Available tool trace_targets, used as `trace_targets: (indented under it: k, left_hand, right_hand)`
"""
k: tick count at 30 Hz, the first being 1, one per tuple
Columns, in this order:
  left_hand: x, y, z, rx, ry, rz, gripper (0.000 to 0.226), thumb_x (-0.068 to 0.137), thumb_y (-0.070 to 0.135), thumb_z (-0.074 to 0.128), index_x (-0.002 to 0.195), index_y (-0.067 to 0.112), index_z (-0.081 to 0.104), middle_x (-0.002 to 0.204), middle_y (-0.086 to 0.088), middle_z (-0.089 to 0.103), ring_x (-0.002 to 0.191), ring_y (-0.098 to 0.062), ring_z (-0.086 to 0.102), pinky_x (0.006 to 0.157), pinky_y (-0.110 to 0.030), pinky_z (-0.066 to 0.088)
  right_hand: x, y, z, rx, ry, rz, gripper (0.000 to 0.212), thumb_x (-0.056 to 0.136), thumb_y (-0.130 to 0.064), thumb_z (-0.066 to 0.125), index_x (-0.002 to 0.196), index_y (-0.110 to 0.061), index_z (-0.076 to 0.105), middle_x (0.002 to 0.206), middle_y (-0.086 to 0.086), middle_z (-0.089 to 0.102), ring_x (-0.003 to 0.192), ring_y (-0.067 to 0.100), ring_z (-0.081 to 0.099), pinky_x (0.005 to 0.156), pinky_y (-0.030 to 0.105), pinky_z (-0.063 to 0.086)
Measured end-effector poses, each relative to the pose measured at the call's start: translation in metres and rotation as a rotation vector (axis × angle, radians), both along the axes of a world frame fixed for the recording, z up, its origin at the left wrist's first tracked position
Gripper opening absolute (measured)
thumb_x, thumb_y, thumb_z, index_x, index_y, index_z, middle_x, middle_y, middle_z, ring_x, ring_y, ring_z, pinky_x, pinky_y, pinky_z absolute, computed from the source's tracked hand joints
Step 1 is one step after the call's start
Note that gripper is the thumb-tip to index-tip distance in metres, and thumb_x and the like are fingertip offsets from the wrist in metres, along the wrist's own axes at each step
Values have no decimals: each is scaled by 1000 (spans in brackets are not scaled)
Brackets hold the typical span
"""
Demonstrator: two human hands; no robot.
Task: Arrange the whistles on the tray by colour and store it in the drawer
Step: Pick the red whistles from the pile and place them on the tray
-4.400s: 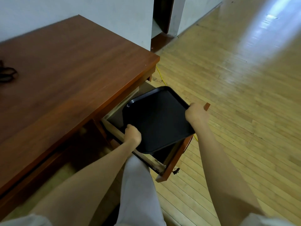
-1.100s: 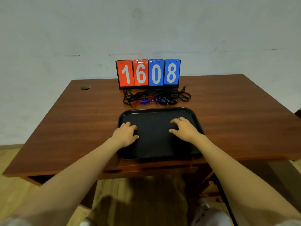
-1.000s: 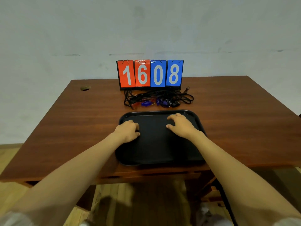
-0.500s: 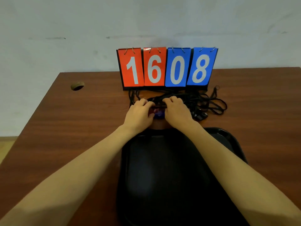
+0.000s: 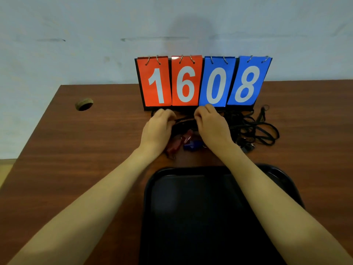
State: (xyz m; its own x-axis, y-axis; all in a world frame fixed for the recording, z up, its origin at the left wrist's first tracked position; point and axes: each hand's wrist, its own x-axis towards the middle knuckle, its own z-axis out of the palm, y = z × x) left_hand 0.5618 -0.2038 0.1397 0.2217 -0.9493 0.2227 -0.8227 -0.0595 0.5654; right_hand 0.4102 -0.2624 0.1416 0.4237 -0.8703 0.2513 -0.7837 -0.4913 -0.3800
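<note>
Reaching past the black tray (image 5: 152,180), bare and lying nearer than both wrists. Curling the fingers of the left hand (image 5: 158,129) and the right hand (image 5: 212,125) down into the knot of black lanyards (image 5: 248,127), just short of the score cards (image 5: 202,83). Apparently pinching cord on each side, though hard to swear to with the fingertips tucked out of sight. Red whistle (image 5: 175,145) and blue whistle (image 5: 192,144) lying back from the fingertips, between the heels of the two palms; none on the tray. More cord heaped outward of the right fingers.

Best done by tracing one cord from the fingers back to its whistle. Ease loops apart rather than yank, and lift one whistle clear at a time. Then lay reds on one side of the tray, blues on the other.
</note>
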Motion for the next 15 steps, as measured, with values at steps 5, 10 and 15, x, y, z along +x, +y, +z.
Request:
trace_targets:
  k: [5,10,15]
  left_hand:
    - [-11,3,-7,67,34,101,20,88,20,60,103,9,53,110,-9,48,89,-27,55,78,-40,48]
    - [-16,33,-18,16,-295,19,30,81,38,66,97,12,64,93,-7,56,90,-25,53,75,-34,38]
    - [-22,39,-9,242,-296,-28,36,90,28,55,124,15,53,113,-8,57,102,-32,57,83,-38,42]
  right_hand:
    - [-1,7,-10,3,-3,99,30,90,-9,57,119,-9,55,113,10,58,100,25,56,83,37,52]
    - [-11,27,-16,32,210,202,34,93,-35,51,121,-17,55,113,5,57,106,23,52,86,35,47]
    - [2,31,-10,132,365,166,44,97,-41,39,138,-25,39,133,8,49,123,29,45,101,44,35]
